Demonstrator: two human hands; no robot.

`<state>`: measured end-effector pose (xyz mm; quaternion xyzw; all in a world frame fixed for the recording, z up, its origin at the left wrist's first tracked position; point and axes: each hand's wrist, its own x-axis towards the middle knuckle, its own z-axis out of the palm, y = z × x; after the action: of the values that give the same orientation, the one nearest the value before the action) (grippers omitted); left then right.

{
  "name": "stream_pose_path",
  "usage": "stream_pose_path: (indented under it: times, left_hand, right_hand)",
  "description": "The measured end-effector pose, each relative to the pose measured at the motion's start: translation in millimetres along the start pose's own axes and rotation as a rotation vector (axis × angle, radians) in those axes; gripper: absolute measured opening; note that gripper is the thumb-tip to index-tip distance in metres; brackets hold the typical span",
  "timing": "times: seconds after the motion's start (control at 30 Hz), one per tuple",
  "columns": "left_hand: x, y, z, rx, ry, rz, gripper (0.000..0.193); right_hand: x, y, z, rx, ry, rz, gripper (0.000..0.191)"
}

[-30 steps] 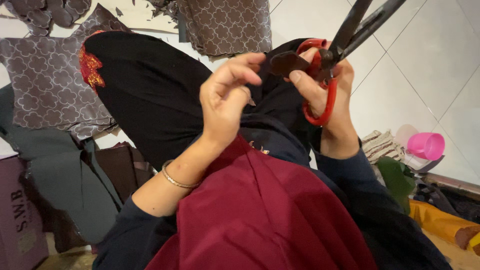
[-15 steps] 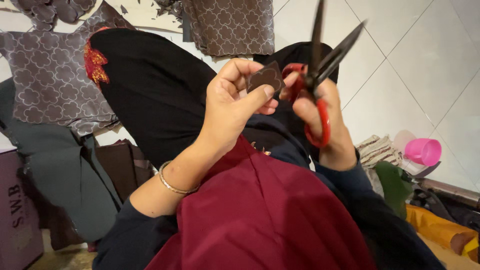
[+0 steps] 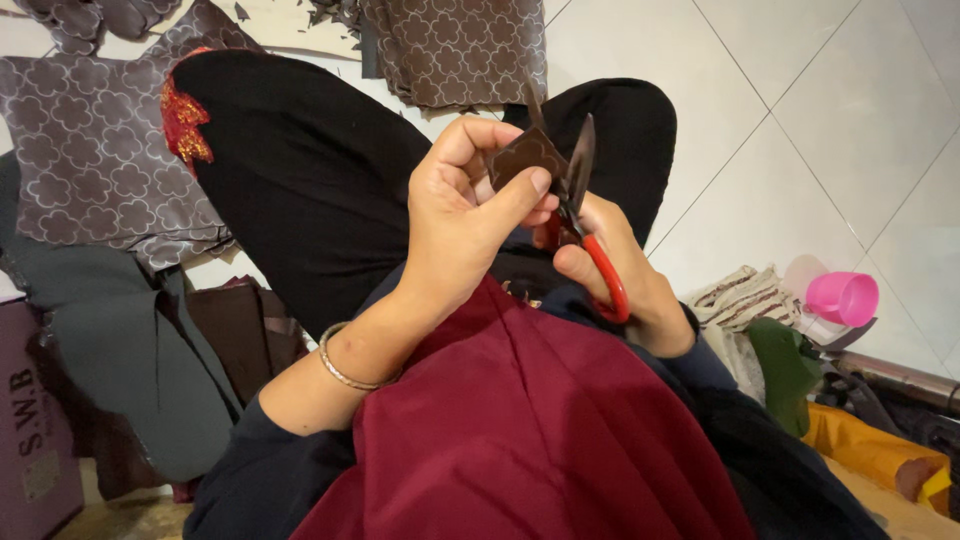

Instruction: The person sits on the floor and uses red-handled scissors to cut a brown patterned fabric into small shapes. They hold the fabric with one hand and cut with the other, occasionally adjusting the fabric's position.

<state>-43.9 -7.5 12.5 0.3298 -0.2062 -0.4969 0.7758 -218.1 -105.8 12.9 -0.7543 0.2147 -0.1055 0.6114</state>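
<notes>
Left hand: the left hand is raised over the lap, wrist bent, a thin metal bangle on the forearm.
Left grip: closed; thumb and curled fingers pinch a small dark brown cut piece of patterned fabric at its lower edge.
Right hand: the right hand sits just beside and slightly below the left, fingers through the handle of the red-handled scissors.
Right grip: closed around the red handle loop; blades point up, slightly parted, at the right edge of the fabric piece.
Fabric piece location: held in the air above the crossed black-clad knees, between both hands, touching the blades or very close; contact cannot be confirmed.
Lap: dark red cloth draped across it.
Floor: white tiled floor carries sheets of grey-brown fabric with a clover pattern at left and a stack of the same ahead.
Containers: a pink plastic cup lies on its side at right; contents cannot be seen.
</notes>
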Motion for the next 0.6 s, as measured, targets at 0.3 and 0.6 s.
stream_pose_path:
  times: [0.3, 0.6]
  left_hand:
    - [-2.7, 1.8, 1.0, -0.005, -0.002, 0.029, 0.021]
    - [-3.7, 0.2, 1.6, -0.026, 0.020, 0.006, 0.023]
  right_hand:
    - [3.4, 3.4, 0.5, -0.037, -0.014, -0.052, 0.088]
    - [4.2, -0.3, 2.3, -0.035, -0.029, -0.072, 0.090]
